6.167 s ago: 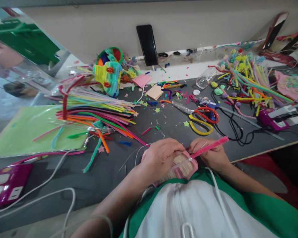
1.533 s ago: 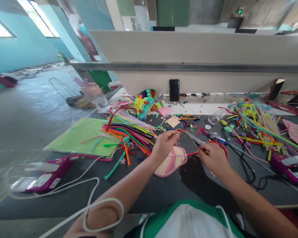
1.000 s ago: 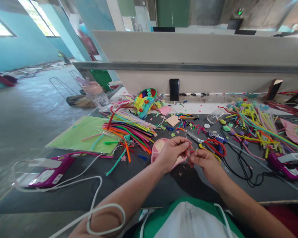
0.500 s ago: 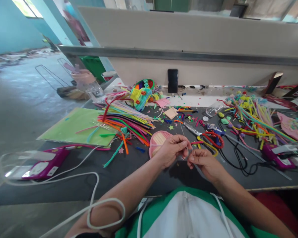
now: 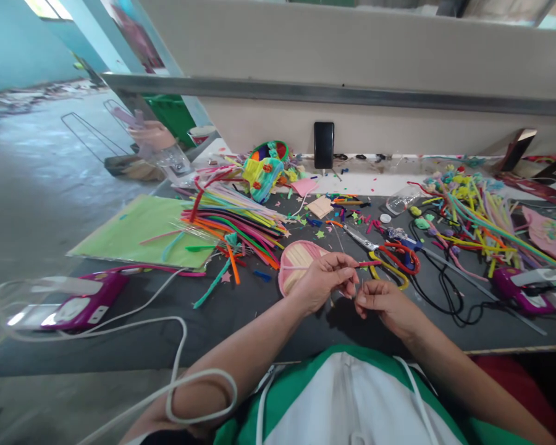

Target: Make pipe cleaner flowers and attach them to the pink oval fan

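Observation:
My left hand [image 5: 328,279] is pinched closed near the table's middle, and what its fingertips hold is too thin to make out clearly. Close beside it on the right, my right hand [image 5: 380,301] is also pinched closed on something too small to name. A small gap separates the fingertips. Partly behind my left hand lies a round pink and cream piece [image 5: 293,262]. Beyond the hands are scissors with red handles [image 5: 401,256] and a yellow-handled pair [image 5: 393,275]. A short red strip [image 5: 368,264] shows just above the fingertips.
Left of the hands, a pile of colourful pipe cleaners [image 5: 241,225] overlaps a green sheet pack [image 5: 134,232]. Purple power strips [image 5: 92,303] sit at both sides with loose cables. A phone [image 5: 324,145] leans on the back board. More pipe cleaners [image 5: 482,216] lie right.
My fingertips have moved slightly apart, and the thin strand seen between my hands is now hardly visible. The whole view has shifted a little.

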`<state>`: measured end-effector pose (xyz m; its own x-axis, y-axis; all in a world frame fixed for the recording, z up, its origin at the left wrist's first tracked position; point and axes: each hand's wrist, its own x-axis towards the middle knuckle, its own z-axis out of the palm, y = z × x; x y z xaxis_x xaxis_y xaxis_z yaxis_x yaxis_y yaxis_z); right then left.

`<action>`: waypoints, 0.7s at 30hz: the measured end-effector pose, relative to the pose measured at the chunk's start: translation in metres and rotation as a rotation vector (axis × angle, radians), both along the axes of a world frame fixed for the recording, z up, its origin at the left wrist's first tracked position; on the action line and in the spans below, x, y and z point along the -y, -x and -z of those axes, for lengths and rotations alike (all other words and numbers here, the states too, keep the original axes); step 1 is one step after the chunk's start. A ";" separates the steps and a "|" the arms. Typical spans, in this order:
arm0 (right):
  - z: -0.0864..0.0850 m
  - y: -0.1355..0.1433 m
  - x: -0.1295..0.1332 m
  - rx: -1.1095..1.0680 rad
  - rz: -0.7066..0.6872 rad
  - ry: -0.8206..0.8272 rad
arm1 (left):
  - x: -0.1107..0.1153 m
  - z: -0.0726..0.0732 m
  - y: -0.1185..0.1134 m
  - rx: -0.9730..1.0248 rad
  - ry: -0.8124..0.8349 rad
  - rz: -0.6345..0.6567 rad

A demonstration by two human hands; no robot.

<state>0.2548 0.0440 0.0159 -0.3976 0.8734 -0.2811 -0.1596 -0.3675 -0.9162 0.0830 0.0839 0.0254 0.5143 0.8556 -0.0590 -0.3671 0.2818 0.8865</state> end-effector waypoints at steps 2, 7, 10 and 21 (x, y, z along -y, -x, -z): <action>-0.001 -0.003 0.002 0.036 -0.001 0.008 | 0.001 0.002 -0.002 0.003 0.002 -0.005; 0.002 -0.004 0.006 0.087 0.005 0.065 | 0.004 0.012 -0.006 -0.034 0.019 -0.052; 0.003 -0.003 0.007 0.050 0.009 0.080 | 0.003 0.014 -0.006 -0.033 0.050 -0.040; 0.000 -0.004 0.006 -0.016 -0.020 0.139 | -0.002 0.008 -0.002 -0.029 0.044 -0.066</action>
